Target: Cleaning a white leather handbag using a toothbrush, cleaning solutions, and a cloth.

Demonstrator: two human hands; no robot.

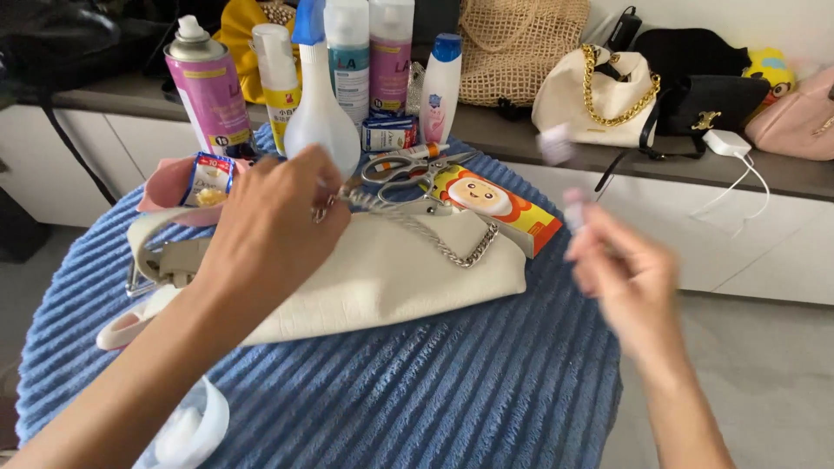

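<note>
Head view: left hand (269,221) rests on the top edge of a cream handbag (382,274), fingers curled at the silver chain strap (452,243); whether the grip pinches the chain or just touches it, cannot tell. Handbag lies flat on a round table (434,391) covered in blue ribbed cloth. Right hand (630,278) hangs in the air off the table's right edge, blurred, fingers closed on a small pale thing (575,208) too blurred to identify. Behind the bag: scissors (408,167), an orange carton with a cartoon face (495,208), a white spray bottle with blue trigger (320,113), a pink aerosol can (208,91), more bottles. Pink pouch (165,187) sits at left. Counter behind carries a white bag with gold chain (599,95) and a black bag (704,100).
</note>
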